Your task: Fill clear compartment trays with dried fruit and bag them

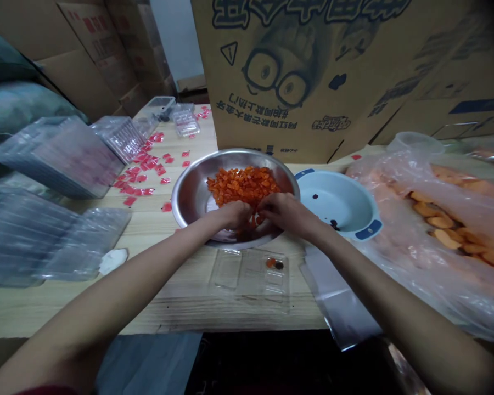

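A steel bowl (188, 193) holds a heap of small glossy orange pieces (242, 184). Inside its near side is my left hand (236, 215), closed, its fingers curled down among the pieces. Close beside it, my right hand (287, 213) reaches over the bowl's right rim with its fingers pinched together. Orange bits show between the two hands, but what either one grips is hidden. Just in front of the bowl lies a clear plastic tray (252, 294) with compartments. One orange piece (270, 263) and one dark piece (279, 265) sit together in its upper right compartment.
A light blue basin (341, 196) with a few dark pieces stands right of the bowl. Small red packets (142, 165) and stacked clear trays (61, 159) lie left. A large cardboard box (271, 129) blocks the back. Plastic bags (399, 181) with orange slices cover the right.
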A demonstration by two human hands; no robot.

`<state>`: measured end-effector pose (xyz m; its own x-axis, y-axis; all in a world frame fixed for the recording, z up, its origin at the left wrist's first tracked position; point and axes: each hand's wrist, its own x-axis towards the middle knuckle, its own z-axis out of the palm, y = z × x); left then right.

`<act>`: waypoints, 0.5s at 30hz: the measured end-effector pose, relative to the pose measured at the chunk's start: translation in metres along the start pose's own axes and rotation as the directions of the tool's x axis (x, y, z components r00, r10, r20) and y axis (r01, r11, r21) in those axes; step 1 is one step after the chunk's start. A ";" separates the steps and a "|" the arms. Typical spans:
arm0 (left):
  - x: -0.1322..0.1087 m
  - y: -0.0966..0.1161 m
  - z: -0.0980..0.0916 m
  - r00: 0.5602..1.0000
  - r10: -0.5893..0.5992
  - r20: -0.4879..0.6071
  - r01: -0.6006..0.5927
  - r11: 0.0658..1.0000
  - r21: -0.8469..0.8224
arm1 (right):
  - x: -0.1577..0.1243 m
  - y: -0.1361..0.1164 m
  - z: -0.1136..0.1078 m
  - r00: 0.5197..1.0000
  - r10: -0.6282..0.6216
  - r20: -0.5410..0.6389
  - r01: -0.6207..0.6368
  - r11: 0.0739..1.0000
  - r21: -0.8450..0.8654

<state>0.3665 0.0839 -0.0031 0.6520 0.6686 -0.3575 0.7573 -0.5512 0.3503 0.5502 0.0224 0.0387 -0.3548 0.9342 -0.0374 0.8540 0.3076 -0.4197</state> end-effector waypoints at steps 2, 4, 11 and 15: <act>-0.010 -0.007 -0.005 1.000 -0.019 -0.007 0.019 1.000 -0.020 | 0.020 0.000 0.010 0.990 0.008 0.138 0.002 0.997 -0.072; -0.019 -0.016 -0.009 0.998 -0.043 -0.033 0.042 0.998 -0.035 | 0.038 0.000 0.022 0.979 -0.002 0.205 0.020 0.996 -0.086; -0.032 -0.044 -0.010 0.977 -0.131 -0.168 0.127 0.991 -0.034 | 0.057 -0.006 0.050 0.961 -0.016 0.277 0.061 0.986 -0.157; -0.022 -0.039 -0.010 0.979 -0.089 -0.184 0.086 0.996 -0.019 | 0.053 -0.007 0.049 0.954 -0.026 0.299 0.071 0.987 -0.142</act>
<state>0.3221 0.0957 -0.0007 0.5643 0.7953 -0.2215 0.8100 -0.4815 0.3348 0.5068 0.0605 -0.0047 -0.4745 0.8290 -0.2960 0.8718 0.3959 -0.2885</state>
